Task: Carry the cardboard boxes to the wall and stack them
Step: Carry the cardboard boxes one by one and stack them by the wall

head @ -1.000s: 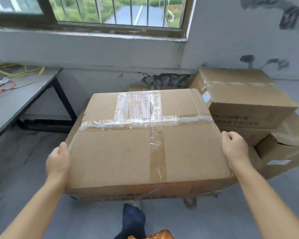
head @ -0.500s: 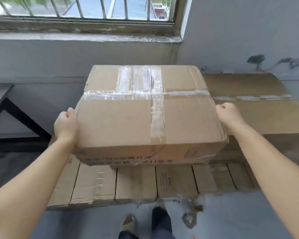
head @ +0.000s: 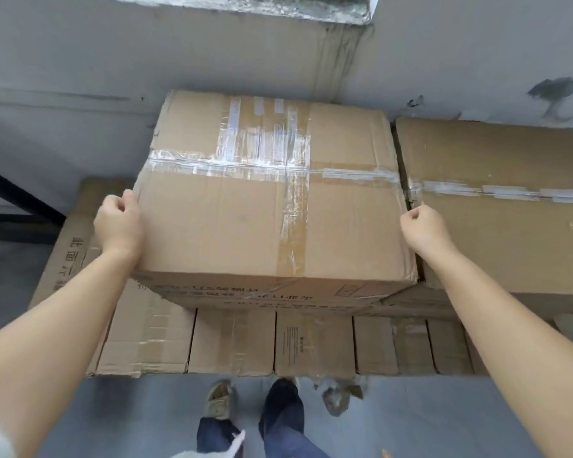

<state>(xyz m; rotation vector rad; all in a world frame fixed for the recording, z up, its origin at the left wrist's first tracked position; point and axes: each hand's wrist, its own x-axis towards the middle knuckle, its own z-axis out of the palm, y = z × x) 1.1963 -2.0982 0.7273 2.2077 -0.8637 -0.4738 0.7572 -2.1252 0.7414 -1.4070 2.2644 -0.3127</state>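
Observation:
A large taped cardboard box [head: 265, 206] sits level against the grey wall [head: 113, 67], on top of a lower layer of boxes [head: 232, 342]. My left hand [head: 118, 223] grips its left edge, fingers curled down the side. My right hand [head: 422, 226] grips its right edge, wedged in the narrow gap beside a second taped box [head: 497, 206] that stands to the right at the same height. The undersides of both boxes are hidden.
A black table leg [head: 20, 200] slants at the left, by the wall. A flat box with printed characters [head: 70, 256] lies left of the stack. My feet [head: 252, 401] stand on the grey floor close to the stack's front. A crumpled scrap [head: 338, 395] lies there too.
The box has come forward and down, from carried in the air onto the lower boxes at the wall, beside the right-hand box. Both hands have stayed on its side edges.

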